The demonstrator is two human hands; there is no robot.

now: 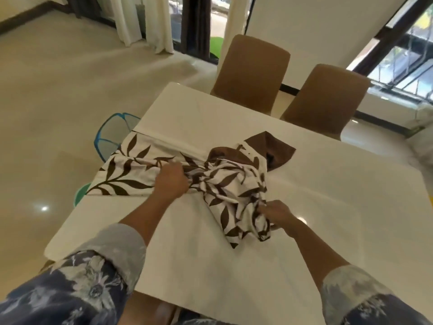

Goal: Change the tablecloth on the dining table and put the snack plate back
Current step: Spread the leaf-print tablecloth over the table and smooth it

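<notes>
On the table (pixel 328 202), left hand (pixel 169 181) and right hand (pixel 277 215) clench their fingers into the crumpled tablecloth (pixel 230 184) between them.

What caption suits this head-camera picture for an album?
Left hand and right hand grip a bunched leaf-print tablecloth on the white dining table.

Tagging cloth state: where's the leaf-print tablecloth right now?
Head view: the leaf-print tablecloth lies bunched mid-table on the white dining table, its flat part reaching the table's left edge. It is gripped by the left hand and right hand.
</notes>
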